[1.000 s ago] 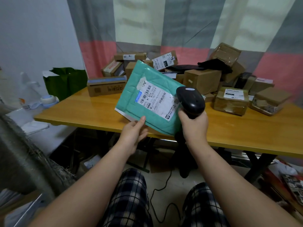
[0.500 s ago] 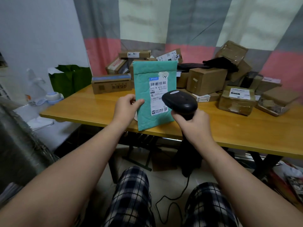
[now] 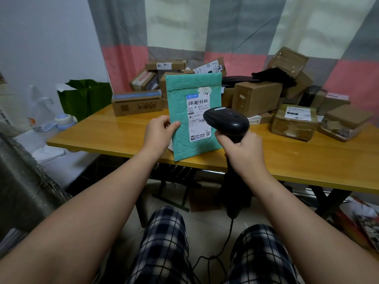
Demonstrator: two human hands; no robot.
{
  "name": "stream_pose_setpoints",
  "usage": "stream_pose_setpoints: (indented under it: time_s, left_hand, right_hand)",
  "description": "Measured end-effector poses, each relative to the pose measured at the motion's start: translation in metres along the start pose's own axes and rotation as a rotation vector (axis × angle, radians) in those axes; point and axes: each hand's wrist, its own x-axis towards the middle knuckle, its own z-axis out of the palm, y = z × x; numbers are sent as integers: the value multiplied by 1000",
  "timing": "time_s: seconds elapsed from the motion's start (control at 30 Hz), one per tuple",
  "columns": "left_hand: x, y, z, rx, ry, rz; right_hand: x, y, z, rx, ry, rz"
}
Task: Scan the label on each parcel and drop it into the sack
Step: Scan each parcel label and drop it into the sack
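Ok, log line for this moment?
step: scan | left hand: holds teal mailer upright | right hand: grips scanner before its label

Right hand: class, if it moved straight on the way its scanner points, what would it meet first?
Likely the label on the teal mailer, held upright just ahead of the scanner; the gap's depth is unclear.

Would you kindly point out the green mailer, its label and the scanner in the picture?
green mailer (image 3: pixel 182 147): head view, bare lower left of its face.
label (image 3: pixel 195 119): head view, middle of the white sheet.
scanner (image 3: pixel 226 120): head view, top of its black head.
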Motion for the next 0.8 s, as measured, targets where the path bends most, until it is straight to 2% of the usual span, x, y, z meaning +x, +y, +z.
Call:
stream_pose_setpoints:
  time_s: [0.27,0.4,0.47,0.6,0.73,0.8]
  left_hand:
    - [-3,4,-3,-10,-20,20]
    - [-22,5,-25,-92,41,18]
    - [-42,-4,-46,-149,102,-1]
    - [-101,-47,-108,-74,305,-52]
    - [-172,-97,-183,107,542,-206]
    - [-205,-110,-212,181,630,-314]
  right_hand:
    - [-3,-3,0,8,-19,1]
    - [-14,-10,9,101,-94,-37]
    - [-25,-12,24,205,-195,-42]
    - [-55,-12,86,339,-486,-17]
    - [-86,-18,162,391,-756,18]
    - [-100,-16,201,325,-867,87]
